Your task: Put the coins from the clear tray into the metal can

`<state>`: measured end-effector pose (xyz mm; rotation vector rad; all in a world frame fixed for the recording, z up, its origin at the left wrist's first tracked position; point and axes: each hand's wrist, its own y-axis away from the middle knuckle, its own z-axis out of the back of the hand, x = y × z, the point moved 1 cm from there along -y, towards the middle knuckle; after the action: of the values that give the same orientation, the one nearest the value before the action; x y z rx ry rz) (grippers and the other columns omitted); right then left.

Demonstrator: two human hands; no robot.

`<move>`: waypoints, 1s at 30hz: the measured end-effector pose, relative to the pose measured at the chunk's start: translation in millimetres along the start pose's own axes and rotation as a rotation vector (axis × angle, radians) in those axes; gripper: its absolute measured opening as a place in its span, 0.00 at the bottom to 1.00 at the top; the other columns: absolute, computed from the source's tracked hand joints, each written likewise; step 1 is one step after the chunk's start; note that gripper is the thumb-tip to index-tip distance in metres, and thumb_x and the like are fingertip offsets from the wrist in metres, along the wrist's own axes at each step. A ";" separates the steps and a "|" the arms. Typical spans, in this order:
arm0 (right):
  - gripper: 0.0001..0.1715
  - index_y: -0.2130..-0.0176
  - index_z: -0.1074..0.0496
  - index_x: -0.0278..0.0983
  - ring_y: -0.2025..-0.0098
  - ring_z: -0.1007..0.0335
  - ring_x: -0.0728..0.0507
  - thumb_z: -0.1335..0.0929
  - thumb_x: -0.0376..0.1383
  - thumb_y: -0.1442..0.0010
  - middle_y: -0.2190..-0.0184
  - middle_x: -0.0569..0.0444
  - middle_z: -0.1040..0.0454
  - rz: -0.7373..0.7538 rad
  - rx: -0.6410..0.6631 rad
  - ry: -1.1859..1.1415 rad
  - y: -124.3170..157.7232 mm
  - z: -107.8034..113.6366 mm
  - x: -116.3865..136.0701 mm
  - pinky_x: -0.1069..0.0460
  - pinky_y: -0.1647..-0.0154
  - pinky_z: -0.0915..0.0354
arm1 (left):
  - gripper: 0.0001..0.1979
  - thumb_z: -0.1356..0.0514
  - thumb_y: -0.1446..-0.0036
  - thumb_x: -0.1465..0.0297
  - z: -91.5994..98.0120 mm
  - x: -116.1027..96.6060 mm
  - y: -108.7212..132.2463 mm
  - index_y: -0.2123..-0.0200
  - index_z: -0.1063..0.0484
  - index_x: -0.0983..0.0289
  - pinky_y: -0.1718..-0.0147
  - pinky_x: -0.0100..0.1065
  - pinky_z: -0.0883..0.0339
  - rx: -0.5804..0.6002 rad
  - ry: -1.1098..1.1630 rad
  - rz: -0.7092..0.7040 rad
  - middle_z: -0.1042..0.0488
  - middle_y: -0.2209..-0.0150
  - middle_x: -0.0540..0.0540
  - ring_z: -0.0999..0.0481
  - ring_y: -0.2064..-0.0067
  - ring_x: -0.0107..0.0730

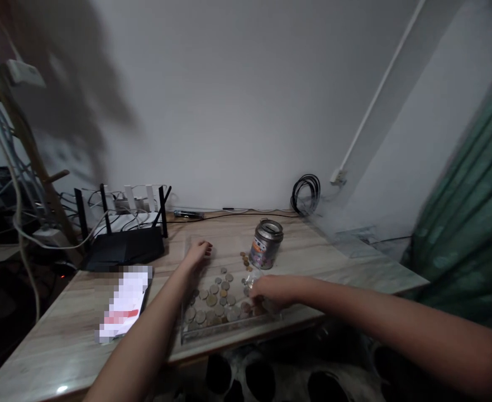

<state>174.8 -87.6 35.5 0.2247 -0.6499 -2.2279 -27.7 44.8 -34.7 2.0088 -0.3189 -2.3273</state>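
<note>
A clear shallow tray [195, 334] lies on the table with several coins [212, 298] spread over it. My left hand [197, 254] rests at the tray's far left corner, fingers curled down onto its edge. My right hand [266, 290] is lowered over the coins at the tray's right side, fingers bunched together as in a pinch; what they hold is too small to make out. A tin money jar [266, 243] with a slotted lid stands upright just behind the tray's right end, a few loose coins [246, 259] beside its base.
A black router [124, 245] with upright antennas sits at the back left among cables. A blurred white paper [124, 304] lies left of the tray. A coiled black cable [305, 192] is at the wall. A green curtain [467, 212] hangs right.
</note>
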 end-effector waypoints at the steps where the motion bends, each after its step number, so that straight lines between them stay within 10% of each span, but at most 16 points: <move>1: 0.20 0.65 0.29 0.35 0.68 0.35 0.46 0.35 0.25 0.62 0.67 0.53 0.28 0.002 -0.001 0.013 -1.5 -1.3 0.3 0.55 0.71 0.44 | 0.08 0.51 0.49 0.70 0.1 -0.3 0.6 0.70 0.34 0.67 0.78 0.22 0.39 0.002 0.001 -0.001 0.29 0.67 0.57 0.31 0.72 0.24; 30: 0.12 0.74 0.25 0.32 0.77 0.37 0.47 0.35 0.24 0.61 0.78 0.49 0.27 -0.103 0.130 0.134 -11.4 3.1 12.0 0.54 0.75 0.45 | 0.06 0.50 0.48 0.73 -3.2 -2.0 3.2 0.71 0.35 0.66 0.78 0.22 0.39 0.002 -0.036 -0.003 0.29 0.70 0.55 0.31 0.73 0.22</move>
<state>158.2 -88.9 32.8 0.4787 -0.7248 -2.2476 -24.5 41.6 -32.6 1.9713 -0.3200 -2.3680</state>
